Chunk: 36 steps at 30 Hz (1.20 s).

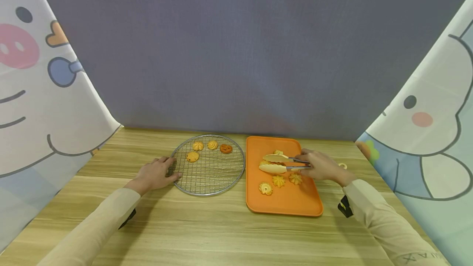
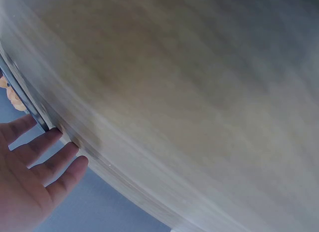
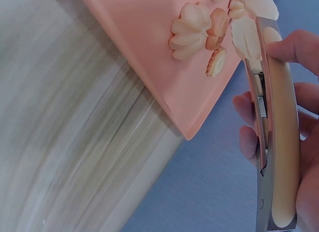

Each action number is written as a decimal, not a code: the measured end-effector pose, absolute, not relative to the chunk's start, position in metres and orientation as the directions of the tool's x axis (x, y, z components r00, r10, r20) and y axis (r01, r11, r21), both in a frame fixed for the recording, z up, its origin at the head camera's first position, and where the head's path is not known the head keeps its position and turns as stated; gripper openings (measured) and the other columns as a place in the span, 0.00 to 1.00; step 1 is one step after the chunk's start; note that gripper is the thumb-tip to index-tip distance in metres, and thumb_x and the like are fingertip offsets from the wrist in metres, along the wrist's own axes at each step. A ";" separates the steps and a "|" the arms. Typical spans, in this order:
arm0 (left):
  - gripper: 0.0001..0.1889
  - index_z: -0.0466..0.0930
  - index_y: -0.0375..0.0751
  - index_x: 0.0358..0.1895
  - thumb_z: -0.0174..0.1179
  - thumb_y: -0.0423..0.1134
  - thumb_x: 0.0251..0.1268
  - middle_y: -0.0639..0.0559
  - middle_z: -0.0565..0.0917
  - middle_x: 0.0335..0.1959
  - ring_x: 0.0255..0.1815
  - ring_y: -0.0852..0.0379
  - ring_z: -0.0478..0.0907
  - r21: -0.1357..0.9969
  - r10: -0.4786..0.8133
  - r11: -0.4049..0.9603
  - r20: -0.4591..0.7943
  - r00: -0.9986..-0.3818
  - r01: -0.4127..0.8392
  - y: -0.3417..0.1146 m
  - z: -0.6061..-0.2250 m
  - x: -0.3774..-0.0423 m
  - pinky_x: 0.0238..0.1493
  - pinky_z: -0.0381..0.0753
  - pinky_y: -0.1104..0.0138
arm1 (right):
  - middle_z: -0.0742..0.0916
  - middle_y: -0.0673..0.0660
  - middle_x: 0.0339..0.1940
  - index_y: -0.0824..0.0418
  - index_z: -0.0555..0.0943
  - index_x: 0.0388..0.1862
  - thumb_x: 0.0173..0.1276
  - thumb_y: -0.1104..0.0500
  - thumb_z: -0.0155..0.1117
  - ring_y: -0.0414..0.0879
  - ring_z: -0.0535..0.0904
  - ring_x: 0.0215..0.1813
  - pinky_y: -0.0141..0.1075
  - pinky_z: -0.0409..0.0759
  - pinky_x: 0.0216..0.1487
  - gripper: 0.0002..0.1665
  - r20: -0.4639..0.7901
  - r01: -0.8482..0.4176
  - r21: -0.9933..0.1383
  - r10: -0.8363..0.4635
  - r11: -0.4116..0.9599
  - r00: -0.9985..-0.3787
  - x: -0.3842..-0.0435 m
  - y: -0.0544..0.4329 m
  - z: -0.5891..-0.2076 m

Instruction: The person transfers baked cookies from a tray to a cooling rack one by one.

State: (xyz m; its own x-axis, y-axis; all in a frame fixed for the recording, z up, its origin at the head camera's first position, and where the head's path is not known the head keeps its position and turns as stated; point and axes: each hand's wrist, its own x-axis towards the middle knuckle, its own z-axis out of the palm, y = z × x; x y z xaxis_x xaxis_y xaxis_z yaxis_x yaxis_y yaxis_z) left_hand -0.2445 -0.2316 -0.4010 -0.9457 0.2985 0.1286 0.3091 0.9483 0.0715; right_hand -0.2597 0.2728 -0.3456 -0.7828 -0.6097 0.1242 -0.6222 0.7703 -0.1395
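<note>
In the head view my right hand [image 1: 322,165] grips a pair of tongs [image 1: 275,168] with cream scalloped tips and metal arms. The tips are parted over a cookie on the orange tray [image 1: 255,204], which they partly hide. In the right wrist view thumb and fingers wrap the cream-sided handle [image 3: 283,142]. More piped cookies [image 1: 278,181] and a ring-shaped cookie [image 1: 265,188] lie on the tray. My left hand [image 1: 158,173] rests at the left rim of a round wire rack [image 1: 210,175], its fingers [image 2: 62,159] loosely spread there.
On the rack lie two swirled cookies [image 1: 212,145], a brown pretzel-shaped cookie [image 1: 226,148] and a flat round cookie [image 1: 192,157]. Rack and tray stand side by side on a wooden table [image 1: 192,233]. A grey cloth panel [image 1: 236,52] closes off the back; printed panels flank both sides.
</note>
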 end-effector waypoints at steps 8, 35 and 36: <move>0.33 0.69 0.40 0.60 0.53 0.60 0.58 0.33 0.73 0.57 0.55 0.31 0.70 0.072 0.299 0.948 0.134 -0.945 0.311 -0.233 -0.403 -0.245 0.41 0.74 0.39 | 0.80 0.60 0.38 0.68 0.78 0.52 0.57 0.59 0.65 0.35 0.65 0.22 0.27 0.63 0.20 0.24 0.135 -0.623 -0.154 -0.608 0.767 -0.782 -0.259 0.272 -0.342; 0.34 0.69 0.39 0.60 0.53 0.61 0.58 0.33 0.72 0.58 0.55 0.31 0.70 0.070 0.300 0.948 0.129 -0.945 0.310 -0.232 -0.404 -0.246 0.43 0.74 0.39 | 0.79 0.50 0.35 0.60 0.78 0.54 0.56 0.57 0.65 0.35 0.63 0.23 0.26 0.61 0.21 0.25 0.225 -0.698 -0.119 -0.665 0.706 -0.712 -0.272 0.203 -0.340; 0.34 0.69 0.39 0.60 0.53 0.61 0.58 0.33 0.72 0.58 0.55 0.31 0.70 0.071 0.299 0.948 0.129 -0.946 0.309 -0.232 -0.404 -0.246 0.42 0.74 0.39 | 0.79 0.51 0.36 0.60 0.78 0.54 0.56 0.57 0.65 0.35 0.64 0.23 0.27 0.62 0.21 0.25 0.221 -0.702 -0.112 -0.671 0.704 -0.708 -0.272 0.199 -0.340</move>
State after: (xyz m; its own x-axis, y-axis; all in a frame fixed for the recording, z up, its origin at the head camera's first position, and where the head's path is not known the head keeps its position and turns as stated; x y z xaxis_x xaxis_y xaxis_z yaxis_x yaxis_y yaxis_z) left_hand -0.2457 -0.2321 -0.4042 -0.9457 0.2985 0.1287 0.3090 0.9484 0.0709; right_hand -0.2722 0.1991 -0.3403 -0.7081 -0.6707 0.2206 -0.7015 0.7037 -0.1122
